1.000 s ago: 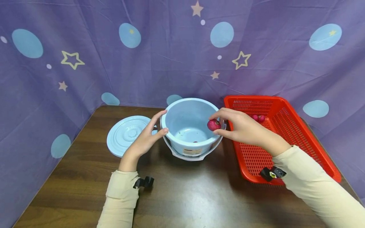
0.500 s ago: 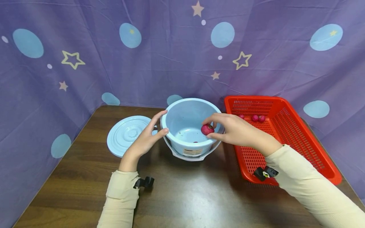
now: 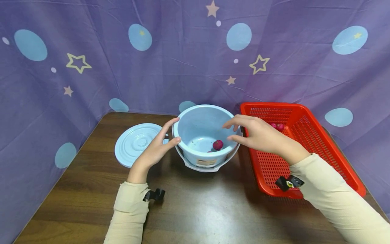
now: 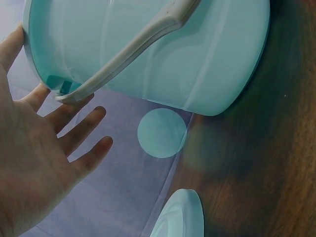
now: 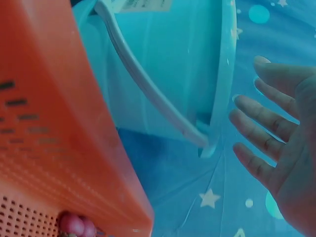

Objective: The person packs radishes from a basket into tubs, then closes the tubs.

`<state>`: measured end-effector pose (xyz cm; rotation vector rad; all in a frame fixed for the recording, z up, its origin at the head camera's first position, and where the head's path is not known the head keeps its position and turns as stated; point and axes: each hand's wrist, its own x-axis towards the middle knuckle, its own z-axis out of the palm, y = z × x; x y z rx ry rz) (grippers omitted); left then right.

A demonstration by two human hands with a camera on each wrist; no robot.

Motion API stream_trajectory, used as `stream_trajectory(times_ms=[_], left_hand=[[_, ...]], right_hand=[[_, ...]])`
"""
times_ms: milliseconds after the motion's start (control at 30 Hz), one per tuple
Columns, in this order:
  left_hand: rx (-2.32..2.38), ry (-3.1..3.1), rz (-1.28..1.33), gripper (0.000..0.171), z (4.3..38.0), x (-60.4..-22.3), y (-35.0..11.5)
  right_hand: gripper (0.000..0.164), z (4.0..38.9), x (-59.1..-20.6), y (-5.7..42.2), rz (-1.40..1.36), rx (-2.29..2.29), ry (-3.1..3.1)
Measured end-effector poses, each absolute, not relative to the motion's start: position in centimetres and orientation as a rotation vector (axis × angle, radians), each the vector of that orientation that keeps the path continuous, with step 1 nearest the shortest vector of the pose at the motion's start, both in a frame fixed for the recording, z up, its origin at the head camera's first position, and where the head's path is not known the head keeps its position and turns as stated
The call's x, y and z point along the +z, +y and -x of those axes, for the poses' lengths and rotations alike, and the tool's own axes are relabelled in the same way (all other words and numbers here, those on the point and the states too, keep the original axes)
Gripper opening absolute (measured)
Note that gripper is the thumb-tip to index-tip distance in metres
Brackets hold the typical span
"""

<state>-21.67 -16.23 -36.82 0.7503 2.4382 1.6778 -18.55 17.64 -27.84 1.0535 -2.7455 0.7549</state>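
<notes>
A light blue bucket [image 3: 205, 117] stands on the wooden table, its pale handle [image 4: 133, 52] hanging down across the front. My left hand [image 3: 153, 149] rests thumb and fingertips at the bucket's left rim, the other fingers loosely spread in the left wrist view. Inside the bucket, a round red radish [image 3: 217, 145] lies near the front wall, with a sliver of another red one beside it. My right hand [image 3: 259, 135] hovers over the right rim, fingers apart and holding nothing. In the right wrist view its fingers [image 5: 259, 131] spread beside the bucket's mouth.
To the right stands a red perforated basket [image 3: 330, 149] with a few radishes [image 3: 280, 126] at its far end, partly behind my right hand. A round light blue lid [image 3: 138, 144] lies left of the bucket. A purple patterned curtain [image 3: 189, 51] hangs behind the table.
My right hand carried the radish left over the bucket, let it go inside, then drew back right with its fingers parted. My left hand has stayed at the rim.
</notes>
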Motion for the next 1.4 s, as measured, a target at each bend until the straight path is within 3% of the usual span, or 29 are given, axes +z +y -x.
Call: stream_trajectory(times_ms=[500,833,1400], left_hand=[[1.687,2.439,-0.751,0.065,21.6,-36.8,-16.3],[1.67,2.448,-0.746,0.065,21.6,-36.8,-16.3],[1.654,2.435,-0.73,0.066,21.4,-36.6,-16.3]], right_hand=[[0.033,20.2,-28.9,22.1,-0.802,0.829,-2.764],[0.028,22.1,-31.5,25.3,-0.583,0.884,-2.878],[0.033,25.7,-36.0,29.0,-0.386,0.817,-3.086]])
